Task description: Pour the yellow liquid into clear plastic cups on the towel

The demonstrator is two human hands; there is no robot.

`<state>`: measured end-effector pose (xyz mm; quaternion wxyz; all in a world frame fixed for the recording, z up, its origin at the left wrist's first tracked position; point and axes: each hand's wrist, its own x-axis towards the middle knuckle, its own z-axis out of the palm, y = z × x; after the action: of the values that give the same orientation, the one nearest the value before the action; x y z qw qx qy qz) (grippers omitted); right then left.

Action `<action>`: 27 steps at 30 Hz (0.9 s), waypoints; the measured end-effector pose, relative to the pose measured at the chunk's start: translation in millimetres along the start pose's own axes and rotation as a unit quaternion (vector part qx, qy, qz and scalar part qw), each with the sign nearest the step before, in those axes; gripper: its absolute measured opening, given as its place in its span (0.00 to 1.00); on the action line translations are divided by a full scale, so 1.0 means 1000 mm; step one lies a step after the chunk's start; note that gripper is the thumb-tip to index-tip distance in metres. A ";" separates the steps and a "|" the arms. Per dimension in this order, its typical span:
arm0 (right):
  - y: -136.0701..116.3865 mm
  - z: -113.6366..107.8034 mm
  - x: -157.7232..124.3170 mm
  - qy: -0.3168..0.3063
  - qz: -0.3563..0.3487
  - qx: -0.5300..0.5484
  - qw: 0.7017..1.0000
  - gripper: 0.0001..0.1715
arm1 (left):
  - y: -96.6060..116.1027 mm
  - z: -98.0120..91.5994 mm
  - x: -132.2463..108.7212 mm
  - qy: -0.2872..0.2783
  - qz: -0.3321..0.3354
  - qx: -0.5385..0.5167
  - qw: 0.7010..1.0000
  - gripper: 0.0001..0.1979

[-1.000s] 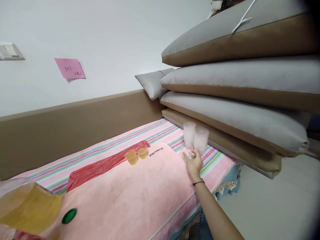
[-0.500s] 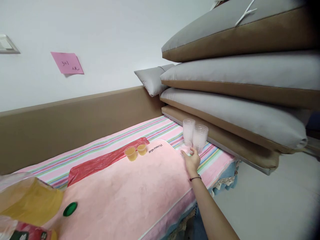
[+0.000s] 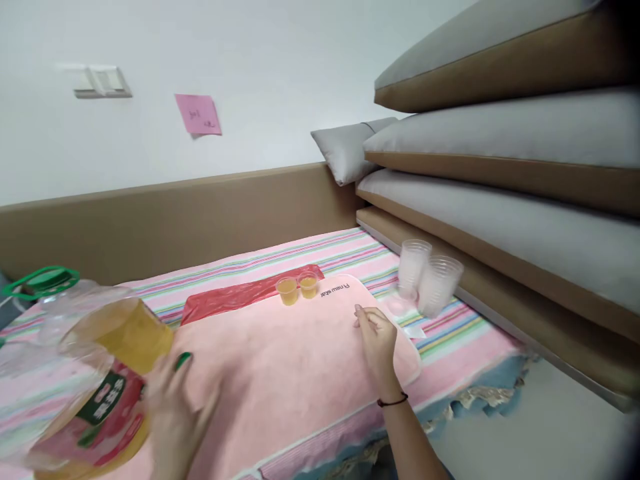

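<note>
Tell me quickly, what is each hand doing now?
Left hand: blurred, against the big bottle; grip cannot be told.
Right hand: loosely curled, empty, over the pink towel.

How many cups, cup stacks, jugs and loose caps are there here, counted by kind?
small cups of yellow liquid: 2
stacks of clear empty cups: 2
large jug of yellow liquid: 1
loose green cap: 1
Total: 6
</note>
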<state>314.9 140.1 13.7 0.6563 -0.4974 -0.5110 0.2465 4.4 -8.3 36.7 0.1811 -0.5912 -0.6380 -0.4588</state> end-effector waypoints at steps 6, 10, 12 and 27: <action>0.001 0.014 -0.007 -0.071 0.026 0.035 0.997 0.20 | 0.014 0.150 0.057 -0.102 -0.249 -0.269 0.925 0.33; 0.003 0.006 -0.005 -0.062 0.064 0.025 0.996 0.20 | 0.003 0.212 0.076 -0.109 -0.285 -0.310 0.900 0.42; 0.003 0.003 -0.005 -0.065 0.088 0.021 0.994 0.21 | -0.004 0.226 0.077 -0.115 -0.289 -0.336 0.889 0.44; 0.011 0.003 0.001 -0.093 0.175 0.011 0.980 0.26 | -0.012 0.237 0.084 -0.141 -0.262 -0.404 0.865 0.30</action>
<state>314.7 146.0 4.3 0.5579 -0.5464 -0.4721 0.4090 47.5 232.0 -24.1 -0.2921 -0.4824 -0.5471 -0.6186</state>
